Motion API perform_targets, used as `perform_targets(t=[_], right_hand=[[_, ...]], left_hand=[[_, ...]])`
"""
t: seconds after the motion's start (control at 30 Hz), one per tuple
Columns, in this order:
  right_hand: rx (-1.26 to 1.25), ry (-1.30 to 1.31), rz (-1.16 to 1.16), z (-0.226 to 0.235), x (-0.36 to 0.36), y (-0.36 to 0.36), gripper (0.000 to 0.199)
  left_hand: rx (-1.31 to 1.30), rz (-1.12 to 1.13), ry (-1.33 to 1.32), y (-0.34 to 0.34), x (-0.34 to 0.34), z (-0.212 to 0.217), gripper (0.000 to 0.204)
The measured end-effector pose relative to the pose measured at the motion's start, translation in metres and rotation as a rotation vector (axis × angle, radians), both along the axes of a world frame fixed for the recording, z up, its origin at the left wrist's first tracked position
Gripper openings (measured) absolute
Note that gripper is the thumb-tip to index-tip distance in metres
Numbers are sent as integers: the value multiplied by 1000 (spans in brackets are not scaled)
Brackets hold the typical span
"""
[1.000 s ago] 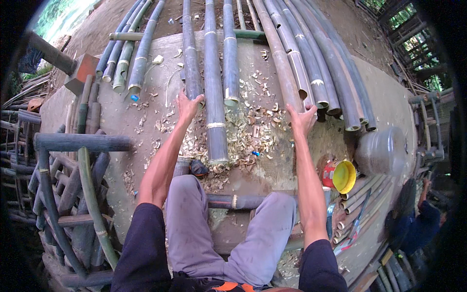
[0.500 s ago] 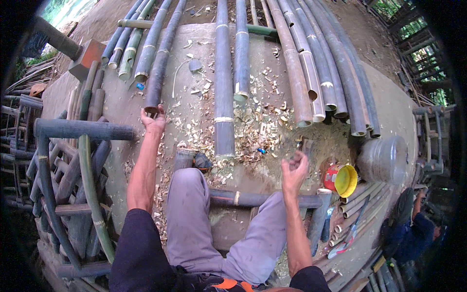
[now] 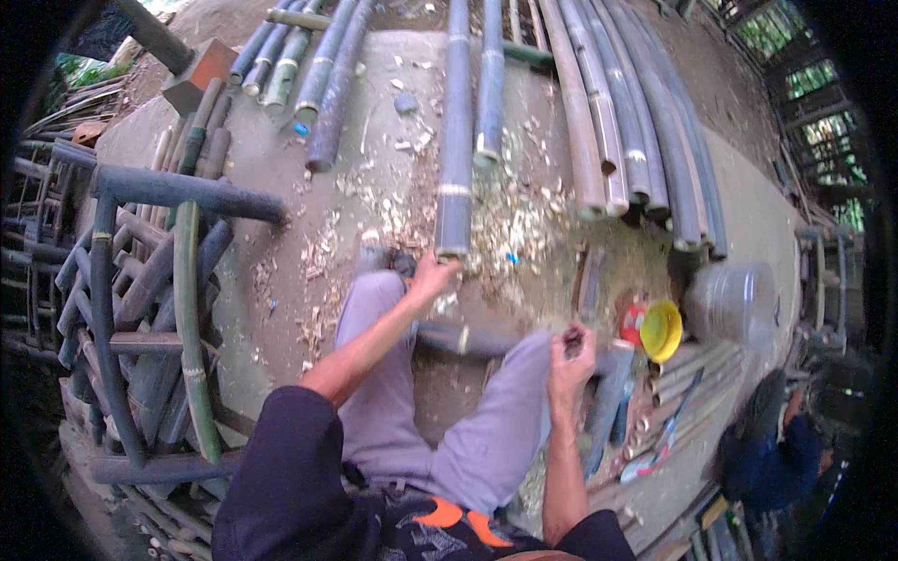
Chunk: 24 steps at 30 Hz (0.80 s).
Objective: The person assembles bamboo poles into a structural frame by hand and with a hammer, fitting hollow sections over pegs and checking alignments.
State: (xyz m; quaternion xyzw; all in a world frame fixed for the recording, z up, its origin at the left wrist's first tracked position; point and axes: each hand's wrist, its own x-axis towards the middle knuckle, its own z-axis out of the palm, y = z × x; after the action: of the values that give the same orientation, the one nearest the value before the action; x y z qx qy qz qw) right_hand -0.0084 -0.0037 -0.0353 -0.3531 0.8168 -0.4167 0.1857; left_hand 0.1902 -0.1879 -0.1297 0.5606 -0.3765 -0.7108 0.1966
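Note:
My left hand (image 3: 434, 282) reaches across my left knee to the near end of a long dark bamboo pole (image 3: 454, 210), its fingers closed about the cut rim. Slight blur hides the exact grip. Just left of that pole lies another bamboo pole (image 3: 335, 117), with no hand on it. Beside my right knee, my right hand (image 3: 572, 369) is raised with its fingers curled together. Something small and dark shows between those fingertips, too blurred to name. A dark bamboo crosspiece (image 3: 472, 338) runs low between my legs.
Pale bamboo chips (image 3: 505, 220) litter the ground ahead. More bamboo poles (image 3: 645, 140) lie at the right. A yellow bowl (image 3: 661, 332) and a clear plastic jug (image 3: 734, 301) stand right of my hand. Bamboo frames (image 3: 192, 327) are stacked at left; a person (image 3: 772, 449) sits lower right.
My left hand has let go of the left pole's end and moved right to the middle pole. My right hand has come down nearer my right knee. The view has shifted.

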Motion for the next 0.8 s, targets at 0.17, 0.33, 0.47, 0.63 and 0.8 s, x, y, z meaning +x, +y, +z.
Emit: perform_targets(t=[0.17,0.33,0.47,0.63,0.8], right_hand=[[61,44,-245,5,-43,110,31],[410,117,-450,-34,-25,275,33],[583,56,-542,-56,46,357,34],[545,-2,-702,-98,124,419,35],[528,-87,-764,-103,127,434,38]], left_hand=[[-350,-44,-126,13,38,29,47],[-632,86,-139,19,90,67,38],[-642,-122,-246,50,99,65,30],[-662,-624,-233,100,74,28,24],[-776,-1000,-331,125,21,32,27]])
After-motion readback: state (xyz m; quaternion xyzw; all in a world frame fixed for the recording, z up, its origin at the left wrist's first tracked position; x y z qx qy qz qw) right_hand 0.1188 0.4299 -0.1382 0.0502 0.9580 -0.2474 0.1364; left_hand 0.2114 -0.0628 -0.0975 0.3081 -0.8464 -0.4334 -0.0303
